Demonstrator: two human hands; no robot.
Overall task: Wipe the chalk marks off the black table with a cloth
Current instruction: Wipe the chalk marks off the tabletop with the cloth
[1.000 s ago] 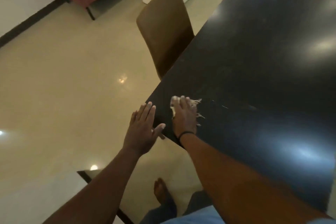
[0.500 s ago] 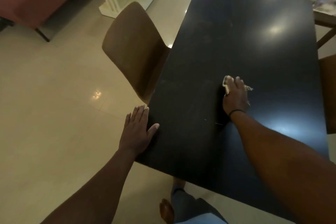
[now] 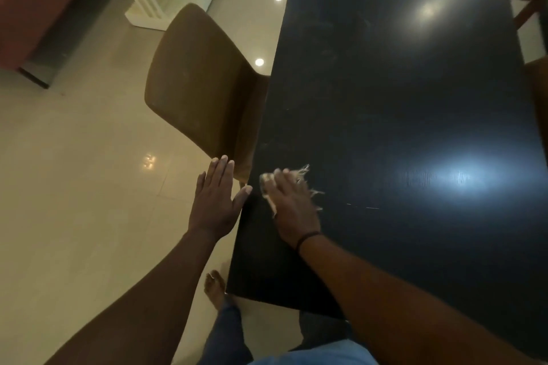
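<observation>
Underneath the flat right hand [image 3: 292,204], a frayed pale cloth [image 3: 268,187] on glossy black table [image 3: 400,98].

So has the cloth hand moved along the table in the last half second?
Yes. The right hand with the cloth swept from mid-table back toward the table edge by the left hand.

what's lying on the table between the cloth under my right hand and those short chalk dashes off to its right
Nothing: in the head view, only bare black table lies between the frayed cloth under the right hand and the chalk dashes.
</observation>
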